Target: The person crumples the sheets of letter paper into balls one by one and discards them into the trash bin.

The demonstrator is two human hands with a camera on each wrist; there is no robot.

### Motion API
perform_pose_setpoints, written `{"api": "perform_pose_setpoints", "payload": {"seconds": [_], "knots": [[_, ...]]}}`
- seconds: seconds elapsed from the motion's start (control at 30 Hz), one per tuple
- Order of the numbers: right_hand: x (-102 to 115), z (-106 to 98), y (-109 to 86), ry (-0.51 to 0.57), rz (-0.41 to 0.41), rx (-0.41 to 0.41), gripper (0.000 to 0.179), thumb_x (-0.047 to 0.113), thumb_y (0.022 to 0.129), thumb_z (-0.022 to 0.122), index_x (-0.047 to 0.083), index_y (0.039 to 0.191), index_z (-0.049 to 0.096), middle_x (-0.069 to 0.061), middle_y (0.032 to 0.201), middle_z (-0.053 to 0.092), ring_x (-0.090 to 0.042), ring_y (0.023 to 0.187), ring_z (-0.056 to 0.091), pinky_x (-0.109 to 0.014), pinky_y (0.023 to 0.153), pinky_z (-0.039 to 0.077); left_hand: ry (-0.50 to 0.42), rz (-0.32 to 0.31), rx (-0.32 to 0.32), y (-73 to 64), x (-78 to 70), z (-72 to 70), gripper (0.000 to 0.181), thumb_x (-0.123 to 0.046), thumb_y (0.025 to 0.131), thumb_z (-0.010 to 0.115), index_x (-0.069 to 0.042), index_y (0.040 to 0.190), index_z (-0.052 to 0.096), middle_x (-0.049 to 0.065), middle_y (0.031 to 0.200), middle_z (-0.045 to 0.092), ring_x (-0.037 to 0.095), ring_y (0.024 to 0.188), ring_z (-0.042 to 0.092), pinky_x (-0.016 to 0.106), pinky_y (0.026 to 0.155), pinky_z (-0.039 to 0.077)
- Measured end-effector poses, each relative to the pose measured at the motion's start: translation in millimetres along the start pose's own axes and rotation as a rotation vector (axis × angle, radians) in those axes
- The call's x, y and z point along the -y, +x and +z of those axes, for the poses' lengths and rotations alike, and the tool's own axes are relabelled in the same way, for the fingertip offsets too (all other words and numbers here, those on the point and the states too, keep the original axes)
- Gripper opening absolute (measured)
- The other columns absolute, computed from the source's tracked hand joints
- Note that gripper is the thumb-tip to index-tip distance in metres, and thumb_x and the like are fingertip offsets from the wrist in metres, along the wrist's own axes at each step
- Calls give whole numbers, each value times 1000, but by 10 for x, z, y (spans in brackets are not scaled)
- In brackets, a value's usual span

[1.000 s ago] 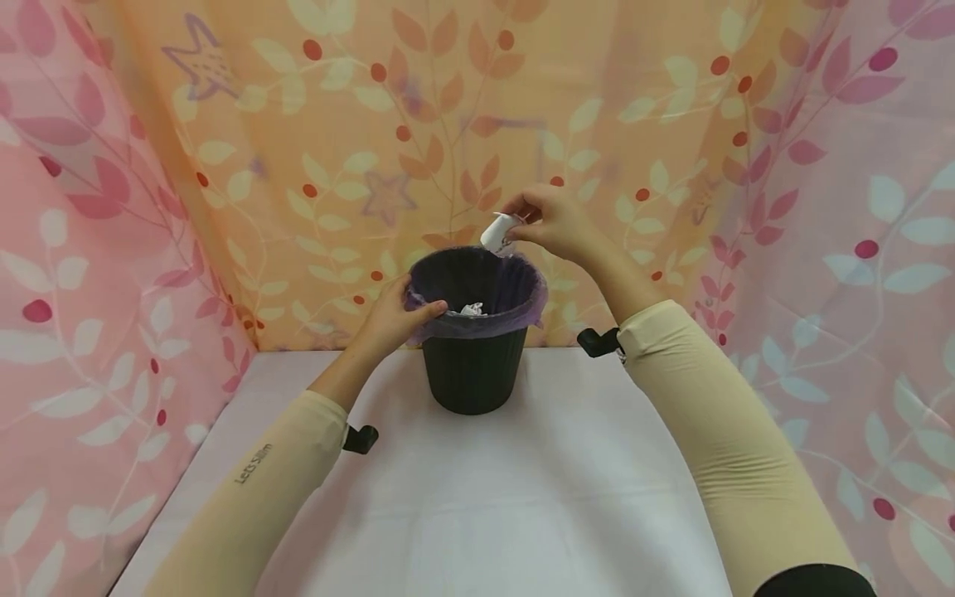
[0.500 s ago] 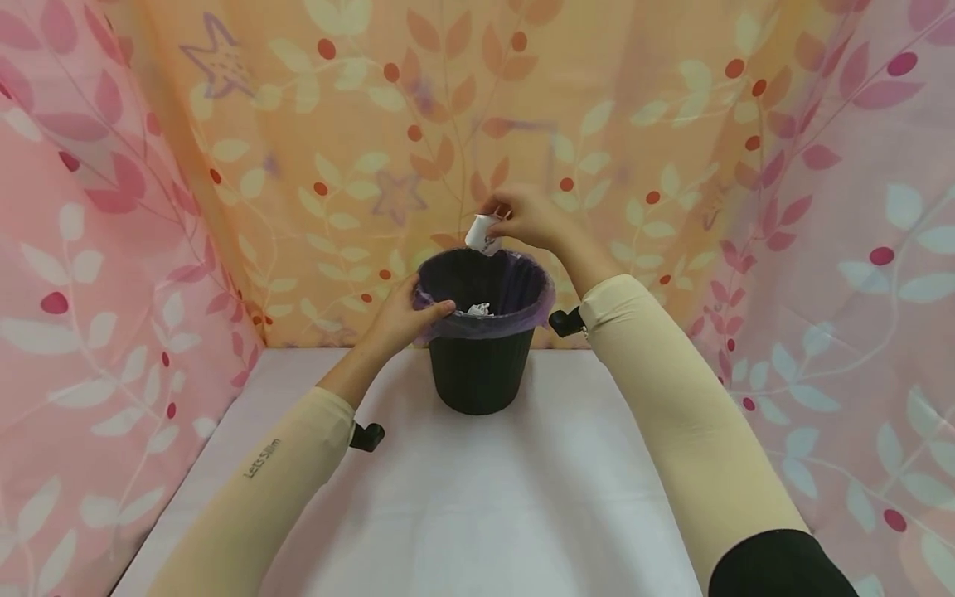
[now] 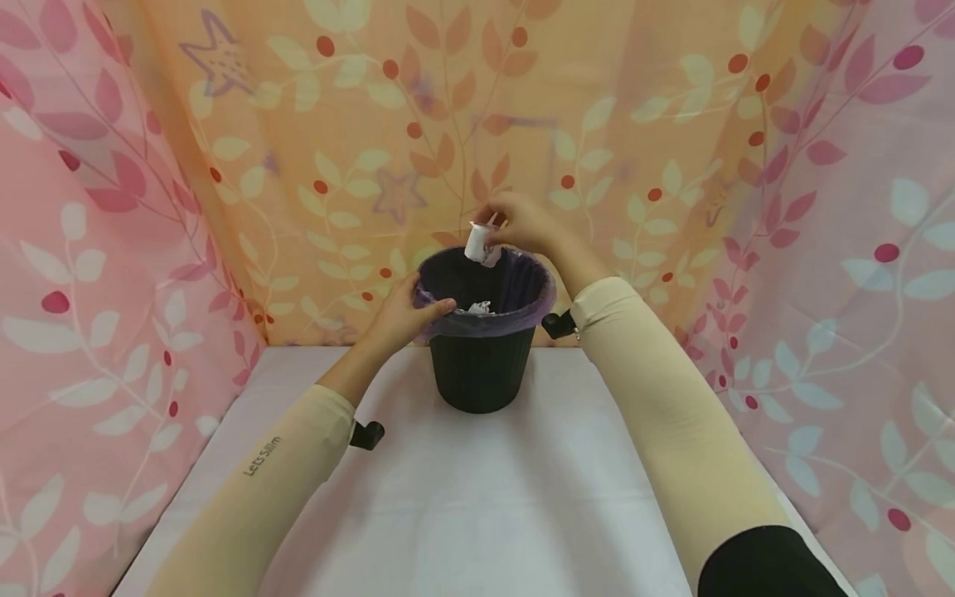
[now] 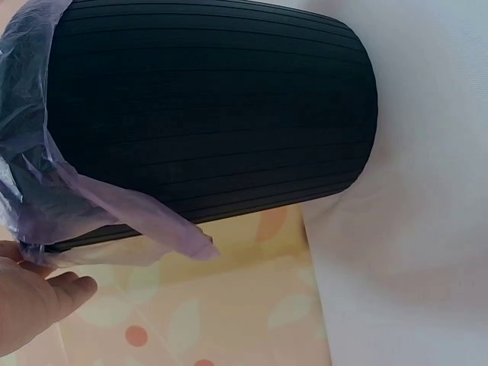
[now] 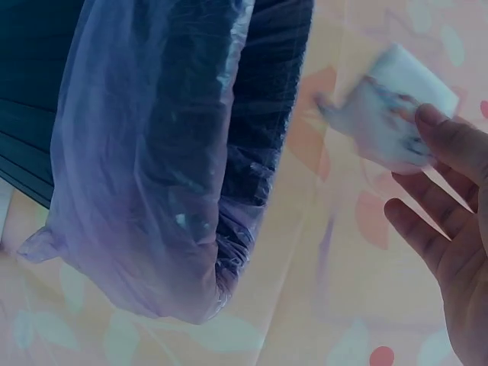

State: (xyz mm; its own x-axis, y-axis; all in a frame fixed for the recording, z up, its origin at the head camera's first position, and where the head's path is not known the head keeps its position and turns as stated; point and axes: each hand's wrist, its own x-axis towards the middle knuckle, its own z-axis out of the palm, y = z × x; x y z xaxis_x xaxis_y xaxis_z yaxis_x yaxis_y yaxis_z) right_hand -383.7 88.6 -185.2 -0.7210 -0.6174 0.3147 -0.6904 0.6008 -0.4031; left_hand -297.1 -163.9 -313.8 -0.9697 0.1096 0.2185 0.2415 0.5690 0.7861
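Observation:
A black trash bin stands upright, with a purple plastic bag lining it and folded over its rim. My left hand grips the bin's left rim, thumb over the bag's edge and fingers outside; in the left wrist view the fingers lie against the bag. Above the far side of the opening, my right hand pinches a small white cup between thumb and fingers. Printed marks and a loose flap show on the cup, blurred in the right wrist view. Crumpled white paper lies inside the bin.
The bin stands on a white-covered table, near its back edge. Behind hangs an orange leaf-patterned curtain, with pink patterned curtains at both sides. A black camera mount juts from each wrist.
The right hand has moved left with the cup, then slightly down over the bin's opening, and the cup is now more upright. The left hand keeps its grip on the rim.

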Motion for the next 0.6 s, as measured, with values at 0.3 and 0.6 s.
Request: {"api": "perform_pose_setpoints", "payload": {"seconds": [0.3, 0.6], "knots": [[27, -7, -149, -27, -24, -1, 30, 13, 94, 76, 10, 123, 71, -9, 126, 68, -29, 116, 64, -42, 100, 53, -30, 55, -1, -2, -3, 4, 96, -54, 89, 75, -7, 160, 32, 18, 161, 37, 34, 149, 35, 54, 122, 30], [142, 30, -364, 0, -65, -51, 27, 14, 92, 77, 6, 117, 73, -12, 120, 71, -31, 112, 66, -46, 99, 54, -20, 43, -5, -12, 29, 16, 101, -59, 88, 74, -7, 161, 28, 18, 164, 31, 34, 152, 31, 54, 124, 26]]}}
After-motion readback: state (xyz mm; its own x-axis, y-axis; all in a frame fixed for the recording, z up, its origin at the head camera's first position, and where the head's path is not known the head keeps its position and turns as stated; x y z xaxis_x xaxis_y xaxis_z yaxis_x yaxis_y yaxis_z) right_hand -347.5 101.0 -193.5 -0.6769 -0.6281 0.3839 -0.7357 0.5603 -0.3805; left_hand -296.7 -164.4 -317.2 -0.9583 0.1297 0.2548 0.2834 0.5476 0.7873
